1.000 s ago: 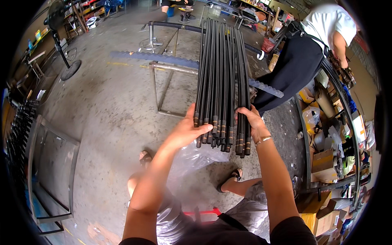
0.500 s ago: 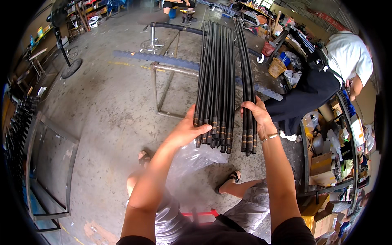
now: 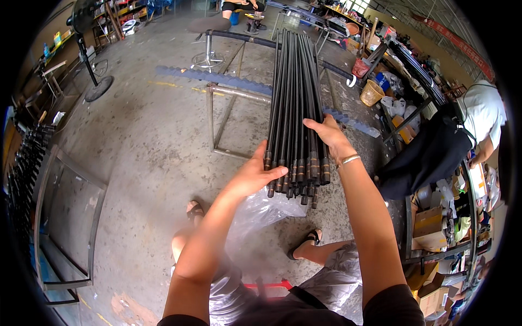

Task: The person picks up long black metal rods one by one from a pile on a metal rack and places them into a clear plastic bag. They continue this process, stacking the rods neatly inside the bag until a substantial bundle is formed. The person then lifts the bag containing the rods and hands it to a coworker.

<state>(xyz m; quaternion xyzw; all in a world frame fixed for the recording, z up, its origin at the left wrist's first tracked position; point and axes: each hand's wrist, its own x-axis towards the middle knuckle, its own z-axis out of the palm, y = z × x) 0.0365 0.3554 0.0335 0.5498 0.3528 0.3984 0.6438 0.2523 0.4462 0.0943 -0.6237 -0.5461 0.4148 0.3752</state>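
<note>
A thick bundle of long black rods (image 3: 294, 108) stretches away from me, its near ends marked with thin copper-coloured rings. My left hand (image 3: 254, 173) is closed on the bundle's left side, thumb across the top close to the near ends. On the right side, a little farther up, my right hand (image 3: 328, 136) grips the outer rods with its thumb on top; its other fingers are mostly hidden. The near ends are uneven, some sticking out lower than others. Below them hangs a clear plastic sheet (image 3: 266, 209).
A metal frame (image 3: 239, 93) with a grey-blue notched strip (image 3: 217, 79) stands under the rods. Another person (image 3: 435, 146) bends at the right by shelves holding cardboard boxes (image 3: 429, 225). At left are a standing fan (image 3: 89, 60) and an empty metal rack (image 3: 98, 190).
My right hand has moved left and slightly away from me, bringing its separate group of rods against the main bundle. The person at right has shifted farther right.
</note>
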